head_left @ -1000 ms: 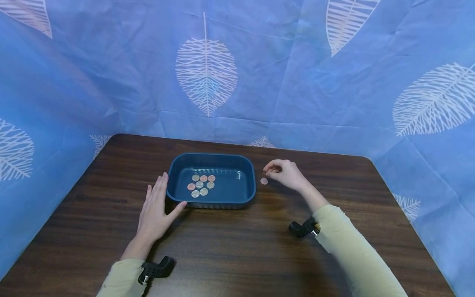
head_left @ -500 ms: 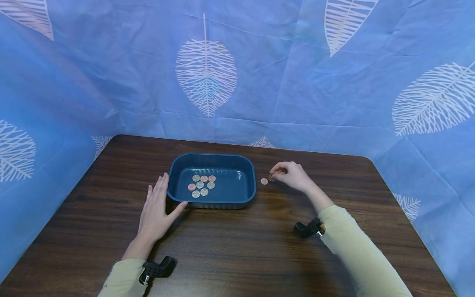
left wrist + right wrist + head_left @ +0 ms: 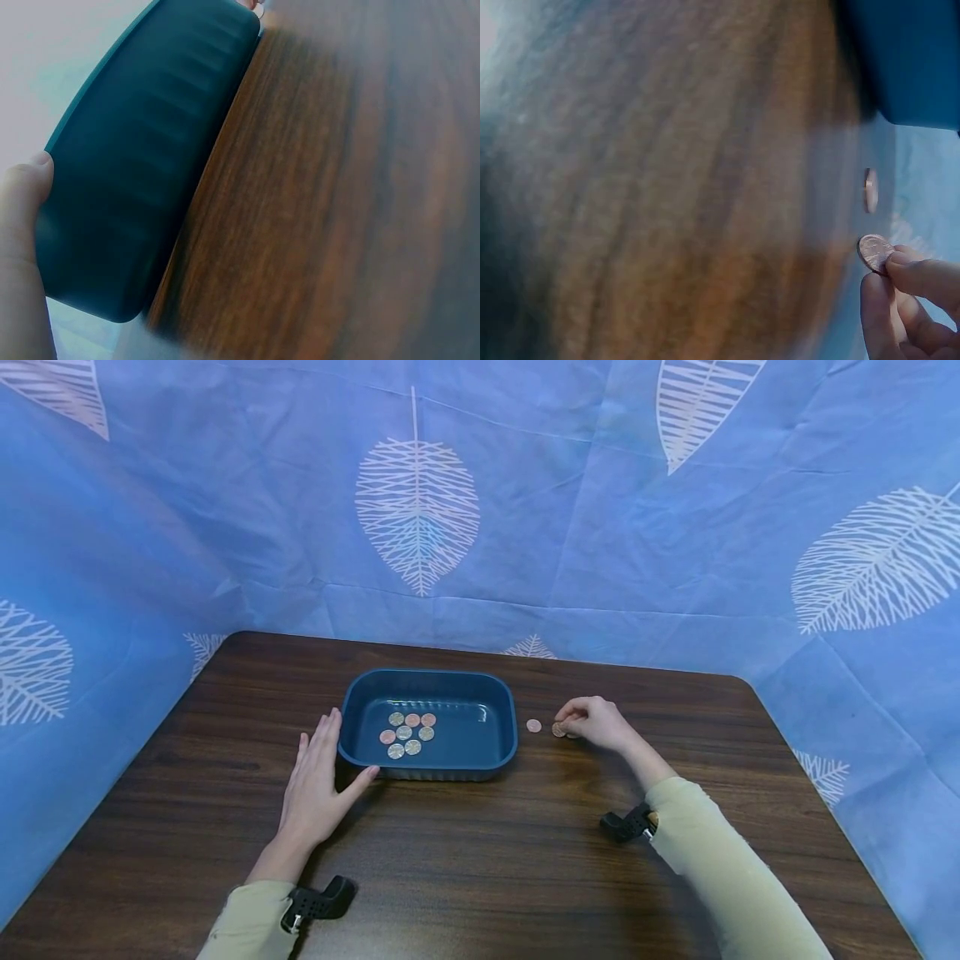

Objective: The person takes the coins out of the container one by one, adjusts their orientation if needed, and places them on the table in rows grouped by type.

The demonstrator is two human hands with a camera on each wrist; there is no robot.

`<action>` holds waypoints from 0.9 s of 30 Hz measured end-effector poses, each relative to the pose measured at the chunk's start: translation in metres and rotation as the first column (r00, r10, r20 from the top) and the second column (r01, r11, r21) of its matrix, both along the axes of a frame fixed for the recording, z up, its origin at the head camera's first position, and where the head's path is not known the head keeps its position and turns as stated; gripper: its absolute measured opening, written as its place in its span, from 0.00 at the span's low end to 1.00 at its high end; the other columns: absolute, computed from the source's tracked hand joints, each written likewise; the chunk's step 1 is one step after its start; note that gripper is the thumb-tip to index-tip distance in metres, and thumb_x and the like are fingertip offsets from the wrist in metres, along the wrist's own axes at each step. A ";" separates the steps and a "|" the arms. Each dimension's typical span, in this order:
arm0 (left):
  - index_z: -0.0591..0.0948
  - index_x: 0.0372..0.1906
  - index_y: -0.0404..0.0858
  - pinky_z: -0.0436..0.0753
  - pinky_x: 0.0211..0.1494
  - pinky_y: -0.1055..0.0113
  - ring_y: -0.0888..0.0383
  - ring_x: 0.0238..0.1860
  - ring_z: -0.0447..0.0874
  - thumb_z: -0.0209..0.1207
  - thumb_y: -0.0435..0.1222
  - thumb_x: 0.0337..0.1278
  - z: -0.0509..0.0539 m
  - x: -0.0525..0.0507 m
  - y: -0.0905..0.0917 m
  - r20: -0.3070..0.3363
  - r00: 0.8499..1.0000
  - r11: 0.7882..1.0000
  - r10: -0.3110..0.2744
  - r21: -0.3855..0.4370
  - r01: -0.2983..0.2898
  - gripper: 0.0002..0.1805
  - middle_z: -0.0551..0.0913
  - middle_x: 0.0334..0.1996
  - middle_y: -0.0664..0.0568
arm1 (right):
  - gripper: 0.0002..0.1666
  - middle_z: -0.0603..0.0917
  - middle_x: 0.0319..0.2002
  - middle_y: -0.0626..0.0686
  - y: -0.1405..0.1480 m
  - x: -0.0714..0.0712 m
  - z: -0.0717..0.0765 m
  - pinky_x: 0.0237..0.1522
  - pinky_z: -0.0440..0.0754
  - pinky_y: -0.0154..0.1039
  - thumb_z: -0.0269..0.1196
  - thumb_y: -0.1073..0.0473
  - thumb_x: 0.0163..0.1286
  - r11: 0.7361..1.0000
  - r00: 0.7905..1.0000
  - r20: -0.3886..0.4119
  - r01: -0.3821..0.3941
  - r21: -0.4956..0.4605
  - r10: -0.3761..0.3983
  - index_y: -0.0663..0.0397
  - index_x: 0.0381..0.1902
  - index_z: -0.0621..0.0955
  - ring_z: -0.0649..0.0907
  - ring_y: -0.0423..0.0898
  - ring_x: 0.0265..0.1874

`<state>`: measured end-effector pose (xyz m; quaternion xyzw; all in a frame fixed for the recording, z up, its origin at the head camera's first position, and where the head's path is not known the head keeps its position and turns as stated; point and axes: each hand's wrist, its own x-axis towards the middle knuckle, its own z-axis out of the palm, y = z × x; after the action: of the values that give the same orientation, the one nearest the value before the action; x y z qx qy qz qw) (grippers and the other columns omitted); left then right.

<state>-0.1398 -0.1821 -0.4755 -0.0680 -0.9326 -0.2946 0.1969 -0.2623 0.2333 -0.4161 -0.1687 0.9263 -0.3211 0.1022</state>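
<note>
A blue rectangular tray [image 3: 480, 768] stands on the table, with several silver and copper-coloured coins [image 3: 404, 733] lying flat inside, mostly in its left half. My left hand [image 3: 311, 797] rests against the tray's left end, fingers straight and thumb on the near rim; the left wrist view shows the thumb [image 3: 26, 187] against the tray's ribbed side [image 3: 150, 150]. To the right of the tray, my right hand [image 3: 596, 725] pinches a copper-coloured coin [image 3: 874, 253] between thumb and fingers, low over the table. A single coin [image 3: 533, 726] lies between that hand and the tray.
The dark wood-grain table [image 3: 465, 860] extends around the tray. Behind it and at both sides hangs a blue cloth [image 3: 525, 527] with white leaf prints. Both wrists wear black camera mounts [image 3: 322, 902]. Something pale shows partly under the right hand, too hidden to tell.
My right hand has moved right and slightly nearer with its pinched coin, away from the coin beside the tray. The left hand and the tray have stayed put.
</note>
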 end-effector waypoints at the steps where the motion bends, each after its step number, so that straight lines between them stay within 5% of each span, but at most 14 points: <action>1: 0.51 0.75 0.39 0.42 0.74 0.49 0.44 0.73 0.49 0.59 0.57 0.55 0.000 0.000 0.000 -0.001 1.000 1.000 0.000 0.000 0.000 0.50 0.53 0.74 0.43 | 0.08 0.83 0.32 0.53 -0.001 -0.001 -0.002 0.35 0.79 0.45 0.58 0.66 0.68 1.000 1.000 0.003 -0.001 0.000 0.001 0.61 0.40 0.84 0.82 0.47 0.30; 17: 0.51 0.76 0.40 0.41 0.74 0.50 0.42 0.73 0.49 0.59 0.57 0.55 0.000 0.001 0.000 0.003 1.000 1.000 0.002 0.007 -0.002 0.50 0.52 0.74 0.44 | 0.09 0.83 0.29 0.51 -0.015 -0.009 -0.014 0.32 0.77 0.43 0.56 0.69 0.64 0.994 0.991 -0.133 -0.009 0.107 0.023 0.59 0.35 0.84 0.77 0.45 0.26; 27: 0.50 0.76 0.40 0.45 0.73 0.46 0.43 0.73 0.49 0.59 0.57 0.56 -0.002 0.001 0.000 -0.005 1.000 1.000 0.008 -0.010 -0.008 0.50 0.52 0.74 0.44 | 0.09 0.82 0.30 0.52 -0.016 -0.007 -0.015 0.33 0.77 0.44 0.57 0.69 0.65 0.993 0.992 -0.126 0.011 0.116 0.004 0.59 0.35 0.84 0.78 0.46 0.27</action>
<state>-0.1391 -0.1821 -0.4775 -0.0659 -0.9339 -0.2889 0.1999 -0.2696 0.2168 -0.4308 -0.1808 0.9483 -0.2555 0.0525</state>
